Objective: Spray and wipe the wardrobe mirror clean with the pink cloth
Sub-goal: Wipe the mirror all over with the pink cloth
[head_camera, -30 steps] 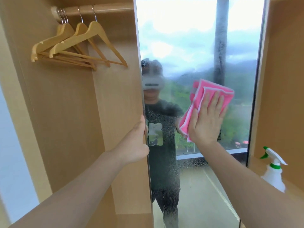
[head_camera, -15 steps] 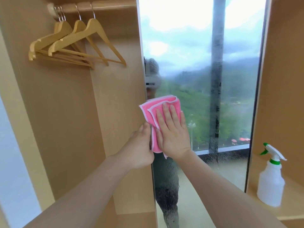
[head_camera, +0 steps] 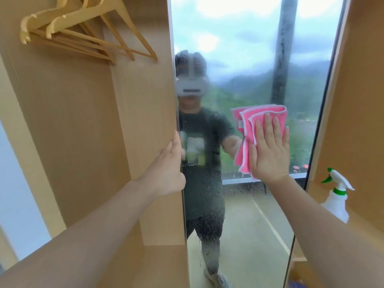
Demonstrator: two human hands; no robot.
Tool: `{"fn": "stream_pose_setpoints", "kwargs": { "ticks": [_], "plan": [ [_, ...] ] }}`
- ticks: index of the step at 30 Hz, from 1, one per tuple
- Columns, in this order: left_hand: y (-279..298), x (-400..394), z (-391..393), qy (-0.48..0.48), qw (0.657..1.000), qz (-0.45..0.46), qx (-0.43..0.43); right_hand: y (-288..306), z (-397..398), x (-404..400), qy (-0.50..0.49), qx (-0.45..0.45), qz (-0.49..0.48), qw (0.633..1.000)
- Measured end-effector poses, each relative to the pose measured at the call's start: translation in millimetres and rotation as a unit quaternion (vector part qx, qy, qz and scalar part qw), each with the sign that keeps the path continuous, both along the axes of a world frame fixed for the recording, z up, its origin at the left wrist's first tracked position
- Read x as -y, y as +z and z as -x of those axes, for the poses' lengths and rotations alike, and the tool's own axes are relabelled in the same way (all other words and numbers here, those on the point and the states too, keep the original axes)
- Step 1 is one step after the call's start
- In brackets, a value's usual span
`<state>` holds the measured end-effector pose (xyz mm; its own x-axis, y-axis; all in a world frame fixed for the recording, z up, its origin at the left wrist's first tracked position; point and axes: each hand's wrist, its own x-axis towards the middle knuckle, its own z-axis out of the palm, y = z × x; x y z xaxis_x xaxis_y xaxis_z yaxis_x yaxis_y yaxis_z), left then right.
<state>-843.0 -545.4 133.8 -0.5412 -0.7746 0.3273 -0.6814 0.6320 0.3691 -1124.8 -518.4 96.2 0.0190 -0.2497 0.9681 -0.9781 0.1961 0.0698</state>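
Note:
The tall wardrobe mirror [head_camera: 245, 59] fills the middle of the view, with spray droplets on its lower part and a wet vertical streak near the top right. My right hand [head_camera: 269, 150] lies flat on the folded pink cloth [head_camera: 247, 132] and presses it against the glass right of centre. My left hand [head_camera: 168, 165] grips the mirror door's left edge, fingers wrapped round it. A white spray bottle [head_camera: 336, 200] with a green trigger stands upright on the shelf to the right, partly hidden by my right forearm.
Several wooden hangers [head_camera: 87, 32] hang at the top left inside the open wardrobe bay [head_camera: 79, 132]. A wooden side panel [head_camera: 361, 100] and shelf lie right of the mirror. A pale wall [head_camera: 16, 194] borders the far left.
My right hand has slid the pink cloth from the mirror's left edge rightward across the glass. The camera has tilted down a little. My left hand has stayed on the door edge.

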Motion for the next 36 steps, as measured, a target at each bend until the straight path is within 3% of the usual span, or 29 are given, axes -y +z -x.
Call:
{"fn": "stream_pose_setpoints", "kwargs": {
  "ticks": [8,20,36],
  "plan": [
    [-12.2,-2.1,-1.5,0.004,1.0,-0.016,-0.015,-11.3,53.4,-26.7,-0.041,0.138,-0.021,0.989],
    [-33.3,-11.7,0.2,0.009,0.997,-0.071,-0.04,-44.2,35.5,-17.9,-0.021,0.21,0.016,0.977],
    [-30.8,-6.9,-8.7,-0.041,0.994,-0.091,-0.04,-79.8,-117.7,41.5,0.033,0.091,0.002,0.995]
  ]
}}
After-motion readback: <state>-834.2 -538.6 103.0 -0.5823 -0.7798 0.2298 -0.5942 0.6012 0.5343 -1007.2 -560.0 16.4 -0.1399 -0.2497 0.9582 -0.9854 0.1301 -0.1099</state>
